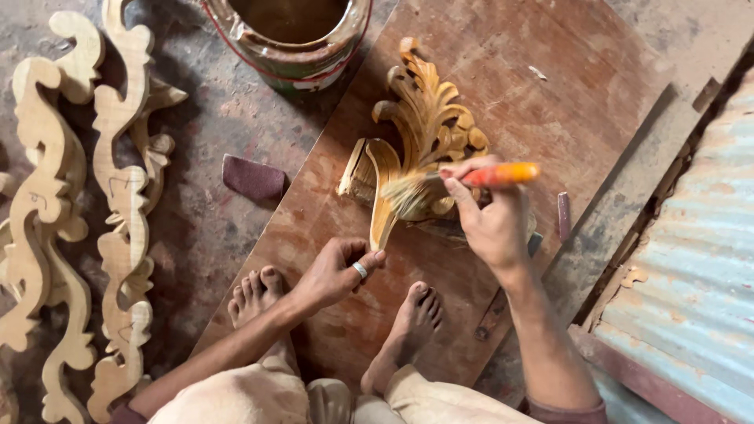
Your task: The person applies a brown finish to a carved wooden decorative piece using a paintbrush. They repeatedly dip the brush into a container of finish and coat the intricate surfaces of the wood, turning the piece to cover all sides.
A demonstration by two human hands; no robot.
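A carved wooden leaf ornament (428, 118), glossy and golden, lies on a brown wooden board (542, 86). My right hand (491, 220) grips a paintbrush with an orange handle (503, 174); its bristles (404, 192) rest on the lower part of the carving. My left hand (338, 271), with a ring on one finger, holds the carving's lower tip between its fingertips. My bare feet (255, 294) rest on the board and floor just below the carving.
A tin of brown liquid (290, 35) stands at the top, beside the board. Unfinished pale carved scroll pieces (126, 196) lie on the floor at left. A dark piece of sandpaper (253, 177) lies near the board's edge. Corrugated metal sheet (691, 259) borders the right.
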